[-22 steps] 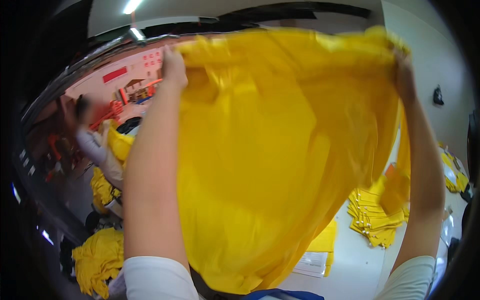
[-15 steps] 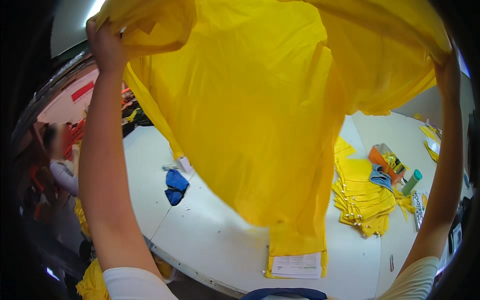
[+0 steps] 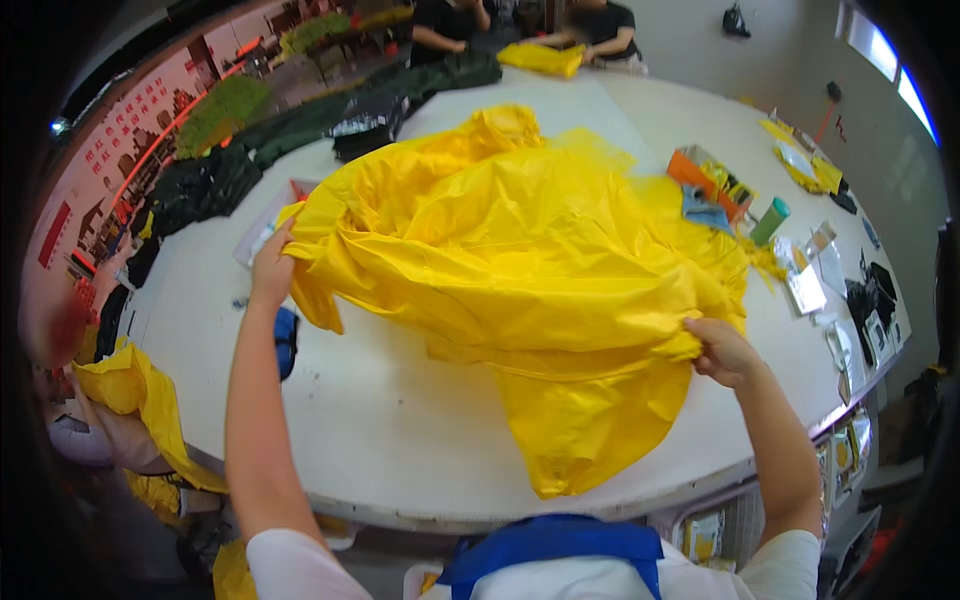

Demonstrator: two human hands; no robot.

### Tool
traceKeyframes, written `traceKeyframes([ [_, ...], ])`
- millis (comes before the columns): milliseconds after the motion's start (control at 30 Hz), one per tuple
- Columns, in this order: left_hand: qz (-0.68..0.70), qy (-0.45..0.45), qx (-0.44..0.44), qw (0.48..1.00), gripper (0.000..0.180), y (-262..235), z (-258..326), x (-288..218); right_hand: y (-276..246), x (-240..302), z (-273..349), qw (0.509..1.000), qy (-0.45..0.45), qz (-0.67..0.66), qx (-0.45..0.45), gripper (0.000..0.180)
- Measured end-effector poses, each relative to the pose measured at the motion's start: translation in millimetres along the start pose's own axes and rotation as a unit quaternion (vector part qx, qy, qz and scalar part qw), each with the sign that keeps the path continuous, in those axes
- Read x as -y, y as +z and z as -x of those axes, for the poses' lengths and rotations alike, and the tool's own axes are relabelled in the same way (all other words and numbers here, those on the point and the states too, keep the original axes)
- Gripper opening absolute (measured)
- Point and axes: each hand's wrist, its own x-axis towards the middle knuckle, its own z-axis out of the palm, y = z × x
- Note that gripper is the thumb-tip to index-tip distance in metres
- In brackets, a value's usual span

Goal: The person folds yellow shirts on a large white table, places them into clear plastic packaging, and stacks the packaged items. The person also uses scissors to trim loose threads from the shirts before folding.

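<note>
Yellow glossy plastic raincoat (image 3: 520, 250) lies spread and billowed across the middle of the broad white bench (image 3: 400, 430), one loose flap hanging toward the near edge. The person's left hand (image 3: 270, 265) has its fingers pinched shut on the garment's left edge, lifted a little off the bench. The right hand (image 3: 722, 350) is closed in a fist around a bunched fold at the near right side.

To my eye the garment is being laid out flat, and doing that well calls for both grips staying firm while the hands draw apart evenly, so the trapped air runs out and the creases in the middle smooth away. The slippery material would likely slide if one side were tugged harder than the other.

Just beyond the raincoat on the right sit an orange box (image 3: 705, 178) and a green cylindrical bottle (image 3: 770, 220), near enough for the fabric to brush them. Dark green folded garments (image 3: 300, 130) line the far left of the bench, and a small blue item (image 3: 286, 340) lies beside the left forearm.
</note>
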Motion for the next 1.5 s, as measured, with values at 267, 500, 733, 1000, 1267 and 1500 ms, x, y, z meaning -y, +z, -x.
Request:
traceKeyframes([
  [267, -0.244, -0.120, 0.050, 0.961, 0.020, 97, 181, 79, 18, -163, -57, 0.997, 0.043, -0.031, -0.048, 0.021],
  [500, 0.026, -0.138, 0.122, 0.983, 0.045, 171, 327, -58, 32, -212, -27, 0.990, 0.142, 0.002, -0.025, 0.037],
  [733, 0.065, -0.026, 0.360, 0.930, 0.059, 253, 262, -243, 110, -143, 0, 0.985, -0.091, -0.063, 0.136, 0.026],
  [1000, 0.393, -0.131, 0.327, 0.850, 0.015, 186, 180, -238, -15, -205, -63, 0.933, -0.026, -0.231, -0.275, 0.049],
  [1267, 0.205, -0.055, 0.241, 0.947, 0.056, 145, 144, -243, -4, -19, -116, 0.887, -0.229, -0.399, -0.051, 0.043],
  [1500, 0.159, -0.213, 0.468, 0.843, 0.050, 45, 22, -234, 285, 195, -44, 0.789, -0.466, 0.155, 0.368, 0.042],
])
